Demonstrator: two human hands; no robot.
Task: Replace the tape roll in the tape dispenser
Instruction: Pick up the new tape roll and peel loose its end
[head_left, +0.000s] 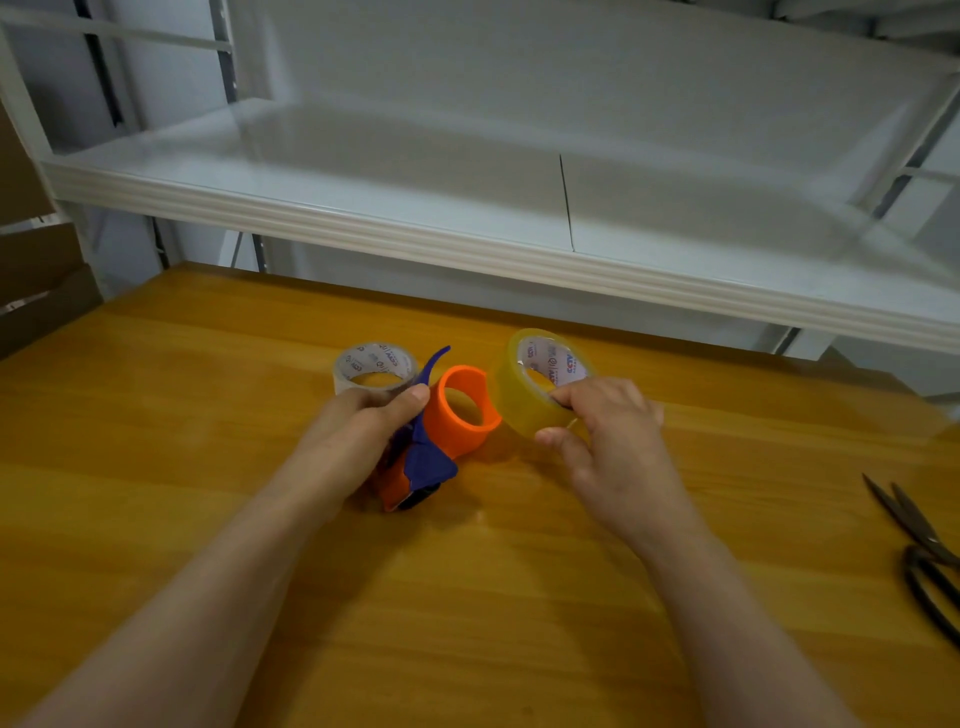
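White shelving stands behind a wooden table (260, 519), scissors (924, 551) at its right edge. Left hand (358, 431) clasps the dispenser (421, 457), whose bare orange hub (465, 410) opens toward about four o'clock. Right hand (608, 421) holds the full roll (540, 384), finger in the core and thumb on the rim, touching or just beside the hub at three o'clock, its axis roughly parallel. The spent core (375, 368) sits at eleven o'clock. Sliding on needs bore aligned with hub.
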